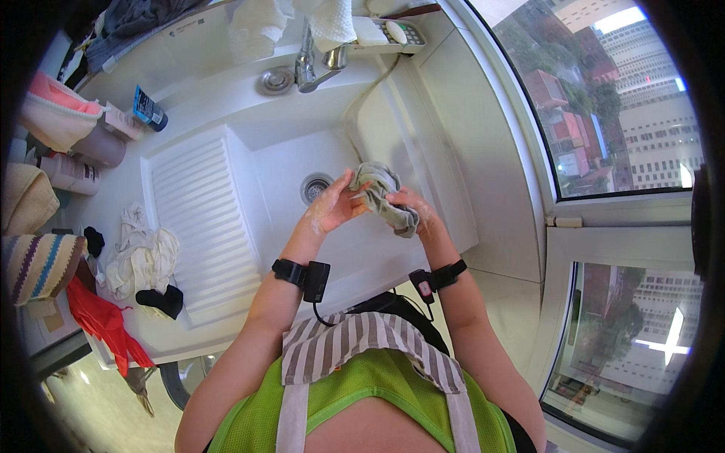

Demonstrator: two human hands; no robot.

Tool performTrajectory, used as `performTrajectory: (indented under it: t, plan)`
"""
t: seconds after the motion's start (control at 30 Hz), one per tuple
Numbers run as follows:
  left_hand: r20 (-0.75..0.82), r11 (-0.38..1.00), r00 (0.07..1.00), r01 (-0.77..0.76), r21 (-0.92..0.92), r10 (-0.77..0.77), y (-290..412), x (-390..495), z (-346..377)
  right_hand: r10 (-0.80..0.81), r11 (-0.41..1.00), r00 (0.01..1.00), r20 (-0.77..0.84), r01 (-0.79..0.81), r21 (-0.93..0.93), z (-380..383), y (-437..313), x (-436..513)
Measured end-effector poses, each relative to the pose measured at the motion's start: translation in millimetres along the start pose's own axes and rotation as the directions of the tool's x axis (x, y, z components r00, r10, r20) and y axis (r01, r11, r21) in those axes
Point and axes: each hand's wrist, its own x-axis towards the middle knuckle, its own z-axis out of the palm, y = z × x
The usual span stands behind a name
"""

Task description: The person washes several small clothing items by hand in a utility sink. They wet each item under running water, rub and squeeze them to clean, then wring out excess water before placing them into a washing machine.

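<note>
A damp grey-green cloth (385, 198), bunched into a roll, is held above the white sink basin (294, 147). My right hand (416, 209) grips its right side, thumb and fingers pressed into the folds. At the cloth's left edge, my left hand (337, 204) has its fingertips on the fabric, with the thumb raised beside it. White suds cling to both hands and wrists. Just left of the cloth, the metal drain strainer (316, 188) shows in the basin floor. Whether the cloth is a sock or another garment cannot be told.
Left of the basin is a ribbed washboard (201, 221). Beside it lie white garments (141, 255), a black sock (161, 302) and a red cloth (107, 323) hanging over the edge. A chrome faucet (308, 68) and soap bar (396, 32) are at the back. Windows (612, 102) flank the right.
</note>
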Motion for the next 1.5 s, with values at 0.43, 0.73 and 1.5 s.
performTrajectory:
  t: [0.43, 0.73, 1.5]
  plan:
    - [0.015, 0.875, 0.967, -0.238, 0.423, 0.255, 7.0, -0.2, -15.3, -0.200, 0.952, 0.958, -0.206, 0.140, -0.272, 0.7, -5.1, -2.7]
    - [-0.113, 0.991, 0.990, 0.095, 0.098, -0.084, -4.8, 9.3, -19.6, -0.206, 0.902, 0.963, -0.171, 0.119, -0.415, 15.5, -7.7, -3.2]
    - [0.054, 0.815, 0.924, -0.360, 0.454, 0.378, 8.4, -6.5, 34.4, -0.172, 0.858, 0.952, 0.254, 0.272, -0.436, 22.5, 7.9, -3.8]
